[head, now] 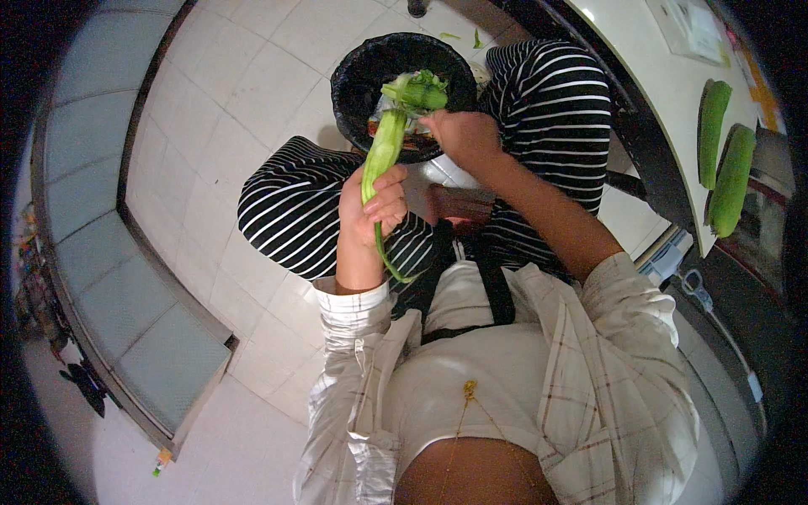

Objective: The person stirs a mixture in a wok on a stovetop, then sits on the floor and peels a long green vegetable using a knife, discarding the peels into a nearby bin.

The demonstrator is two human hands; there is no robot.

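My left hand (374, 201) grips a pale green, mostly peeled gourd (384, 151), perhaps a luffa, near its narrow end. A thin curling stem trails from it toward my lap. The gourd's thick end points over a black-lined waste bin (344, 95) between my knees. My right hand (468, 136) is at the bin's near right side, fingers curled and blurred; whether it holds a tool is hidden. Bright green peelings (420, 91) show over the bin, just beyond the gourd's end, with crumpled wrappers beneath them.
Two whole green gourds (731, 183) lie at the edge of a white tabletop (669, 107) on the right. Below it are a light blue squeegee-like tool (669, 255) and a cable (732, 341). Green scraps (477, 39) lie on the tiled floor (252, 120). A framed glass panel (120, 240) stands at left.
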